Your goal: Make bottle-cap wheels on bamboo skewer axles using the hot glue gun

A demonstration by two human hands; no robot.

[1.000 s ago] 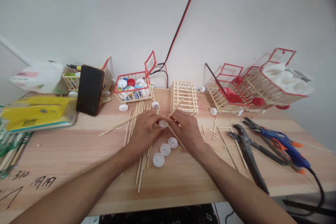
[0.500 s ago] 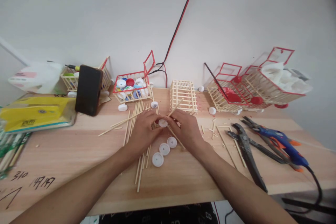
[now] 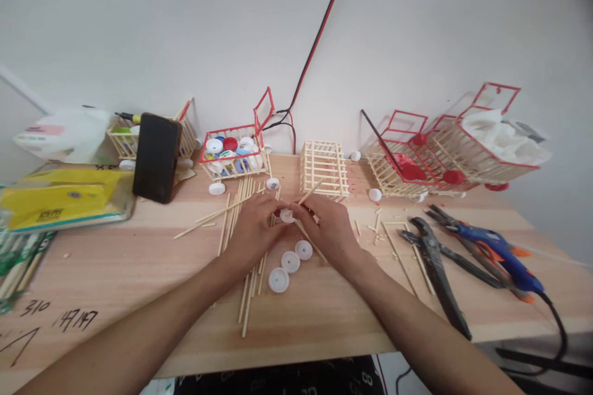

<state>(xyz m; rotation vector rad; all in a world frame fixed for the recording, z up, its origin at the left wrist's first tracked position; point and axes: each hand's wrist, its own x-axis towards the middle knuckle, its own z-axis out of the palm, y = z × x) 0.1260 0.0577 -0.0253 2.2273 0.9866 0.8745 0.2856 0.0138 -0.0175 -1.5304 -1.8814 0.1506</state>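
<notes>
Left hand (image 3: 252,229)'s grip is pinching a white cap (image 3: 286,216) mid-table (image 3: 333,315); right hand (image 3: 328,227)'s grip has a thin stick (image 3: 311,192) beside it; three loose caps (image 3: 290,262) at its six o'clock, slatted basket (image 3: 324,168) around one

Our bare left forearm (image 3: 167,321) and right forearm (image 3: 407,321) converge forward. Our left hand (image 3: 250,231) and right hand (image 3: 331,228) are close together, both pinching with curled fingers (image 3: 265,203).
</notes>
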